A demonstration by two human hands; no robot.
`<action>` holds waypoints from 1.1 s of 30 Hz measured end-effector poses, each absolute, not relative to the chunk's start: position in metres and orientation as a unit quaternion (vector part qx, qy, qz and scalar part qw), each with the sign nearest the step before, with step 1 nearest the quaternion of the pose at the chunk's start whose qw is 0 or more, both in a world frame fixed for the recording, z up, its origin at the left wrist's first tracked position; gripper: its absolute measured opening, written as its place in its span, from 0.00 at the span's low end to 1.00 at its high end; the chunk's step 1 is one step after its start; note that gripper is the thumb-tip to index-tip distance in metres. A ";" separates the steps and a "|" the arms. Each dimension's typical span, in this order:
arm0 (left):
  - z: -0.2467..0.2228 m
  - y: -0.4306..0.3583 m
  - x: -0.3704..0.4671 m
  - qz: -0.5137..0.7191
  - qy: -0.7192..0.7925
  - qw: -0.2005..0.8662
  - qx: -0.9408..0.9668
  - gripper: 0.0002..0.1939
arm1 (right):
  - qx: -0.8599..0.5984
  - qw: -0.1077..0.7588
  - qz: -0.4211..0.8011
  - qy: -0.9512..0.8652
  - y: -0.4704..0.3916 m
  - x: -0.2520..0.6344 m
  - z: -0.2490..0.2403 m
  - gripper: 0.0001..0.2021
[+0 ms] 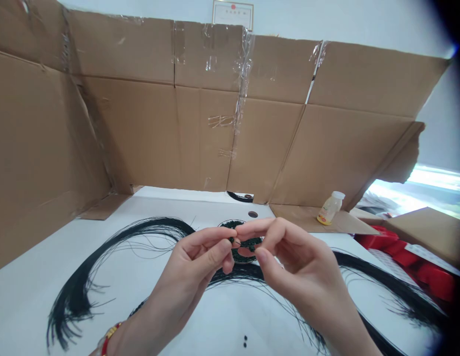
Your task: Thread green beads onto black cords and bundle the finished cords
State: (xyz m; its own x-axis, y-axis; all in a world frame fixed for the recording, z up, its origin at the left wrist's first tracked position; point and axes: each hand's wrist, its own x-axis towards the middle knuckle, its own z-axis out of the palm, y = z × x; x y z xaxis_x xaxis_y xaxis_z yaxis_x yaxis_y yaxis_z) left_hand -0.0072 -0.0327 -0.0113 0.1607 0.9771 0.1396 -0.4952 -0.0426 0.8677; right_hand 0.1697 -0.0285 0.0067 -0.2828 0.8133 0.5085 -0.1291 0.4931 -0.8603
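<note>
My left hand pinches a small dark bead between thumb and fingertips. Close beside it on the right, my right hand has its thumb and fingers curled around another small dark piece; its fingertip meets the left fingertips. Behind the hands, partly hidden, is a round dish of dark green beads. Bundles of black cord lie on the white table, one at the left, one beneath the hands and one at the right.
Cardboard walls stand behind and to the left. A small bottle with a white cap is at the back right. Red items lie at the far right. Two dark beads rest near the front edge.
</note>
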 end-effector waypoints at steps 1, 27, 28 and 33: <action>-0.011 -0.033 -0.007 0.584 0.279 0.629 0.430 0.09 | -0.257 0.542 0.417 -0.683 -0.030 0.170 0.008 0.11; -0.014 -0.036 -0.008 0.618 0.279 0.530 0.509 0.06 | -0.286 0.543 0.308 -0.727 -0.038 0.167 0.009 0.11; -0.014 -0.036 -0.007 0.619 0.279 0.528 0.510 0.07 | -0.286 0.543 0.307 -0.728 -0.038 0.167 0.010 0.11; -0.012 -0.037 -0.007 0.621 0.298 0.519 0.506 0.06 | -0.286 0.545 0.297 -0.730 -0.039 0.168 0.011 0.12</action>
State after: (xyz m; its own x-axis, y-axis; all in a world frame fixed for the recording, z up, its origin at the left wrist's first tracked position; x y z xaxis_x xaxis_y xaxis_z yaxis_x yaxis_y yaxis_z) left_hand -0.0066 -0.0370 -0.0120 0.0502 0.9464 0.3192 -0.3437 -0.2837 0.8952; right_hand 0.1677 -0.0385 0.0109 -0.2430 0.7411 0.6259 0.0938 0.6602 -0.7453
